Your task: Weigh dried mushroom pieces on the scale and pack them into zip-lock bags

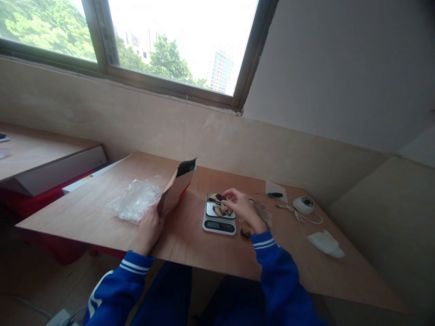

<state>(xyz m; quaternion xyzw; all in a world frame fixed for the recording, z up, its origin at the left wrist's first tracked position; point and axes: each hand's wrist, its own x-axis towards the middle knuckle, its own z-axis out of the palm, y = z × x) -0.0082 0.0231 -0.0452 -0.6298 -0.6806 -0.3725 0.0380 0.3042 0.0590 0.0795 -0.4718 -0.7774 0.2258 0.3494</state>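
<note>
My left hand (149, 228) is closed around the lower side of a brown paper pouch (176, 190), which stands tilted with its dark mouth open at the top. My right hand (243, 208) reaches over a small digital kitchen scale (208, 228). Its thumb and fingers pinch a dark dried slice at the pile. Several dried slices (220, 210), pale with dark edges like dried mushroom, lie on the scale's shiny plate. Another dark piece (245, 232) rests on the table below my right wrist. The scale's display is too small to read.
A crumpled clear plastic bag (136, 199) lies left of the pouch. To the right are a green-handled screwdriver (274, 194), a white dome camera (303, 205) with its cable, and a white folded cloth or tissue (325, 243). The wooden table (204, 253) ends at a wall below the window.
</note>
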